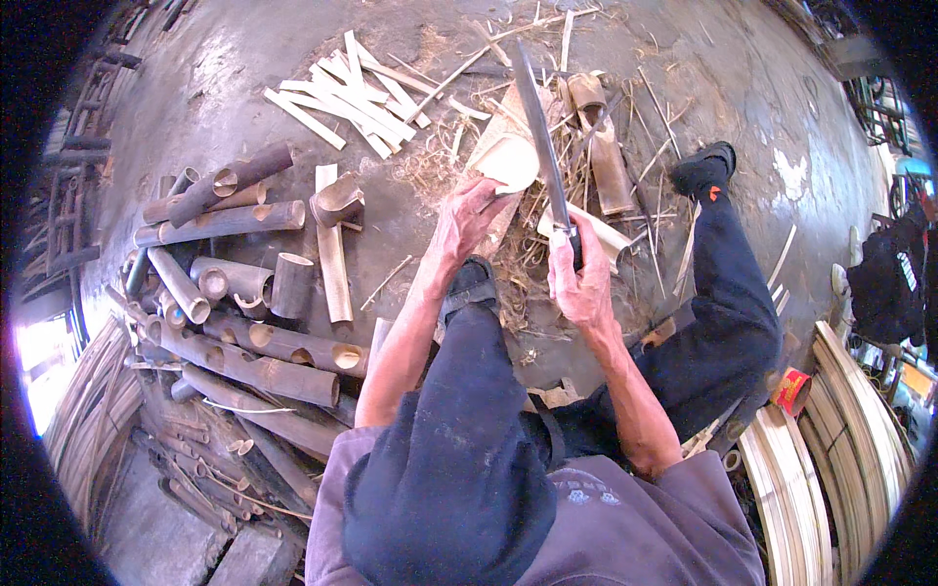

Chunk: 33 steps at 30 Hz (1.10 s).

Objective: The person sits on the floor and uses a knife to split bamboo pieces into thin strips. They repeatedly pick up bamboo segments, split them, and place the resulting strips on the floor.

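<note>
Nearest the lens: dark-trousered knee (469, 420) and grey shirt hem (625, 527), forearms reaching out over them. Right hand (583, 278) clenched tight round the handle of a long machete (542, 137), blade pointing away across the concrete floor (244, 59). Left hand (467, 217) curled over the edge of a pale split bamboo piece (506, 161), lying just left of the blade amid shavings. Heap of bamboo tube sections (244, 342) at left; flat cut slats (352, 93) farther off; stacked bent strips (801, 469) at right.
</note>
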{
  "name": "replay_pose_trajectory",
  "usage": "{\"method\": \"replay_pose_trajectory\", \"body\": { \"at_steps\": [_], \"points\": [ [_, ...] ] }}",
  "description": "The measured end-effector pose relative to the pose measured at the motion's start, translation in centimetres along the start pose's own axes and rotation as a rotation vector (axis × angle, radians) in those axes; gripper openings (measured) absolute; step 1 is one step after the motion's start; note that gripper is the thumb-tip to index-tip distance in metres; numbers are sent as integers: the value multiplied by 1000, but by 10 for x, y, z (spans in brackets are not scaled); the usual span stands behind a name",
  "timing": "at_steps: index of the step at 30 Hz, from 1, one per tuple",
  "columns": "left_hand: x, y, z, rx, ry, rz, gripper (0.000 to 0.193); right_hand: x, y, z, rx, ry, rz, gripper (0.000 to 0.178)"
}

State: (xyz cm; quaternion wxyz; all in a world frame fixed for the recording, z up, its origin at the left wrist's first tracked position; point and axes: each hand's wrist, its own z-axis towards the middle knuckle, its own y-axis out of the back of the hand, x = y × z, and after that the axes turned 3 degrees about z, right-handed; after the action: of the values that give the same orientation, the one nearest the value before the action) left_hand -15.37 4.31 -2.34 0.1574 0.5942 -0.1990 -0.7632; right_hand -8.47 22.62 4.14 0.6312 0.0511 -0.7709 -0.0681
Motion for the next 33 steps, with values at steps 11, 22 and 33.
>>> {"method": "replay_pose_trajectory", "body": {
  "at_steps": [11, 22, 33],
  "points": [
    [14, 0, -10, -65, 19, 5, 21, -7, -24, 4, 80, -25, -36, 27],
    [15, 1, -12, -54, 60, 10, 23, 19, -25, 7, 122, -45, -225, 29],
    [18, -1, -10, -54, 59, 23, 24, 19, -17, 12, 172, -148, -82, 27]
  ]
}}
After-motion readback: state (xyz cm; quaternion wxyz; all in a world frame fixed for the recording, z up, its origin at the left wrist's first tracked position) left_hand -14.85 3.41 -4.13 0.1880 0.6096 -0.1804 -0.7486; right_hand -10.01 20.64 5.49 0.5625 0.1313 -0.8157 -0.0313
